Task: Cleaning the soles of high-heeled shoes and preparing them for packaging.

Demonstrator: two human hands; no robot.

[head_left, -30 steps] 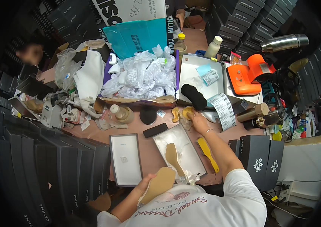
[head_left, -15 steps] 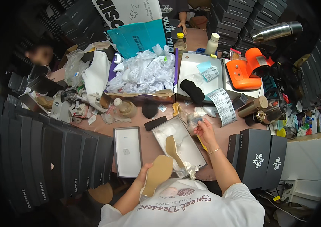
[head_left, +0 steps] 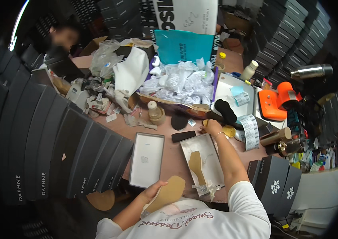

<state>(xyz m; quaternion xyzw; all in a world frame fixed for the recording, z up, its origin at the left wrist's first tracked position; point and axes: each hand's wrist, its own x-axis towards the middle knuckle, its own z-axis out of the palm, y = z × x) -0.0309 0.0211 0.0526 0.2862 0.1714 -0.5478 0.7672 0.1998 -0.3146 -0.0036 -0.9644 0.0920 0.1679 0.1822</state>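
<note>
Left hand (head_left: 152, 192) low at seven o'clock, fingers wrapped around a tan insole (head_left: 168, 194) held near the chest, right arm stretched toward one o'clock over the open shoebox (head_left: 200, 164), right hand (head_left: 212, 127) curled on a yellow piece (head_left: 228, 130) on the table (head_left: 173, 159).

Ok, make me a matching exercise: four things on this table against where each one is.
Things:
1 tan insole
2 second insole
3 box lid
4 label roll

Places:
A lying inside the open shoe box
B flat on the table, left of that box
C in the left hand
D just right of the right hand

Pairs: 1-C, 2-A, 3-B, 4-D
</note>
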